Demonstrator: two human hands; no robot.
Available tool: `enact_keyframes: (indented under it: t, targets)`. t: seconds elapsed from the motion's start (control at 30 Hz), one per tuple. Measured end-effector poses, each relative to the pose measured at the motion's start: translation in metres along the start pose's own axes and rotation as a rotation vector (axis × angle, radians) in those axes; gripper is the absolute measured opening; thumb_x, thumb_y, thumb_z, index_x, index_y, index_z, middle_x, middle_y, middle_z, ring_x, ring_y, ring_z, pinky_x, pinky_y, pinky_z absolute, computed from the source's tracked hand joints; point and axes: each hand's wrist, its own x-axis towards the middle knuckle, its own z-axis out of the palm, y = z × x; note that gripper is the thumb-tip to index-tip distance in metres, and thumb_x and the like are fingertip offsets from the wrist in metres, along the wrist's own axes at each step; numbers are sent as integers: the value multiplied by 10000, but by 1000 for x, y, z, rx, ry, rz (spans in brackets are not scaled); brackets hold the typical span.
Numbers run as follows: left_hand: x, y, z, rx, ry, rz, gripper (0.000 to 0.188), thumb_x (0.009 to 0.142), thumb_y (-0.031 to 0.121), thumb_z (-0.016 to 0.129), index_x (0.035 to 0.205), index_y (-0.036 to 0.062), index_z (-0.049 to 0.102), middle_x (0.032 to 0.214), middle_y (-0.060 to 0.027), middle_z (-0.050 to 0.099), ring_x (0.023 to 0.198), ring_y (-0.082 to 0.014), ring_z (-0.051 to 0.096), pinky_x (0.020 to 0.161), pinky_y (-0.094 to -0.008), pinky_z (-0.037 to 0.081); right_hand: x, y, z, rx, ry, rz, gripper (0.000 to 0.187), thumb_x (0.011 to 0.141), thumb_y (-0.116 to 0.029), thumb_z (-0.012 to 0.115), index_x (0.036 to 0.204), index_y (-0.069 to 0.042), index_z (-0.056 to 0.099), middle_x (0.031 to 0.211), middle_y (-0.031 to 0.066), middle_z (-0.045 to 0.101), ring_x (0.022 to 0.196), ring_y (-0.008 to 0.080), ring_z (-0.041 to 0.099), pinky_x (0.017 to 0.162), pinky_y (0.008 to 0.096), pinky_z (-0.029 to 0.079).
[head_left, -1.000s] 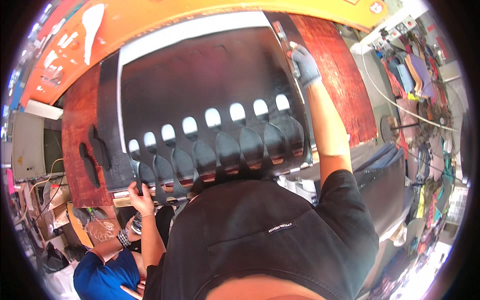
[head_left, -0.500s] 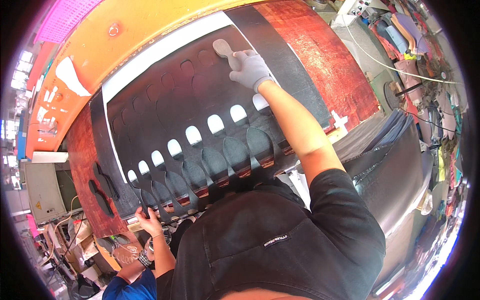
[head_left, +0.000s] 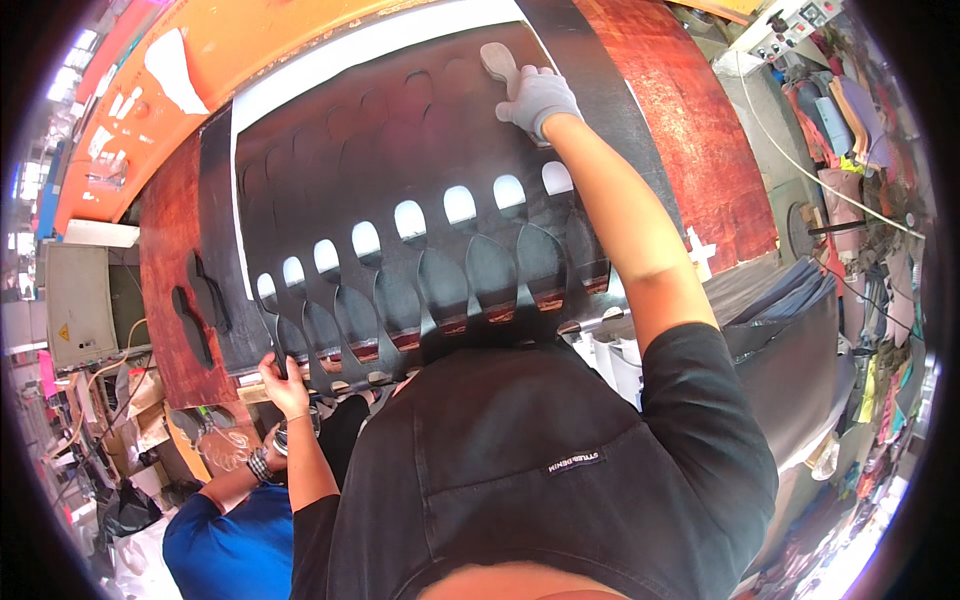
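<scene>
A large black sheet [head_left: 385, 150] with a row of sole-shaped cut-outs along its near side lies over the board. At its far right corner is a grey-brown insole-shaped piece [head_left: 498, 62]. My gloved right hand [head_left: 540, 98] has its fingers closed round the middle of that piece, whose other end peeks out under the palm. Down at the near left corner, my bare left hand [head_left: 285, 385] pinches a strip of the black sheet's edge between thumb and fingers. White shows through the rounded ends of the cut-outs.
Two dark sole-shaped pieces [head_left: 190, 325] rest on the red board [head_left: 165, 220] at left. An orange machine beam [head_left: 150, 110] spans the far side. Black sheeting [head_left: 780, 370] hangs at the right. Another person in a blue shirt [head_left: 235, 545] is at lower left.
The whole scene has shifted up and somewhat right in the view. Both hands keep their holds, with little movement relative to the black sheet.
</scene>
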Motion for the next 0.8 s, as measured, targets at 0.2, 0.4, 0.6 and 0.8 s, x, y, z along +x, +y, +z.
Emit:
enact_keyframes:
  t: [0.2, 0.4, 0.6, 0.8]
  targets:
    - [-3, 2, 4, 22, 43, 101, 290, 815, 132, 659, 1033, 4, 517, 691, 11, 441, 625, -107, 398, 583, -263, 377, 24, 39, 17, 837, 132, 62, 545, 779, -394, 635, 1155, -6, 567, 1105, 175, 617, 1027, 265, 596, 868, 340, 455]
    - [-3, 4, 6, -156, 5, 18, 246, 860, 94, 604, 1063, 27, 481, 813, -20, 549, 704, -94, 498, 657, -239, 431, 6, 94, 53, 614, 292, -256, 322, 814, -114, 502, 1114, -120, 617, 1074, 181, 609, 1050, 352, 553, 906, 368, 443]
    - [0, 9, 3, -109, -19, -13, 240, 859, 63, 586, 1063, 28, 465, 833, -26, 539, 708, -97, 498, 641, -237, 429, 19, 116, 71, 274, 368, -486, 376, 833, -163, 534, 1207, -128, 535, 1305, 182, 465, 1143, 367, 484, 963, 413, 406]
    - [3, 11, -2, 94, -9, -47, 256, 837, 109, 622, 1036, 20, 489, 820, -29, 504, 723, -120, 462, 655, -261, 413, 27, 107, 68, 188, 320, -378, 410, 859, -226, 511, 1263, -170, 484, 1330, 169, 444, 1145, 376, 482, 966, 433, 403]
